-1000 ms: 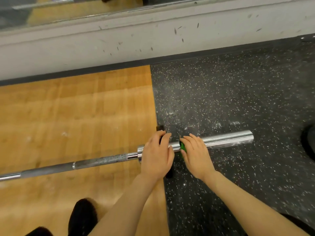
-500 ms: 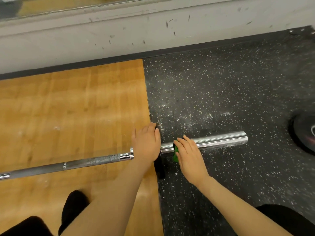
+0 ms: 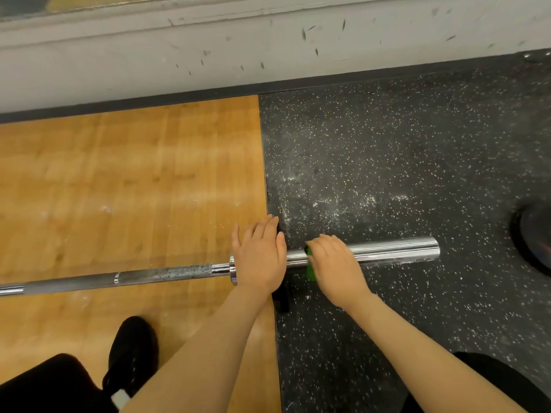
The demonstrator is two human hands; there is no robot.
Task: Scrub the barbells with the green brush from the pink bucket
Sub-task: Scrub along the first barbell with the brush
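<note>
A steel barbell [image 3: 167, 274] lies across the floor, its dark knurled shaft over the wood and its chrome sleeve [image 3: 393, 248] over the black rubber. My left hand [image 3: 259, 256] lies flat on the sleeve next to the collar, fingers straight and pointing away from me. My right hand [image 3: 334, 263] grips the green brush [image 3: 310, 271] and holds it against the sleeve just right of the left hand. Most of the brush is hidden under the fingers. The pink bucket is out of view.
A grey scuffed wall base [image 3: 268, 52] runs along the far side. A black weight plate [image 3: 533, 236] lies at the right edge. A small black block [image 3: 281, 299] sits under the sleeve. My black shoe [image 3: 131, 353] stands on the wooden platform [image 3: 119, 180].
My left hand went from curled over the sleeve to lying flat on it. My right hand with the brush has stayed on the sleeve. The view shifted slightly right, showing the weight plate.
</note>
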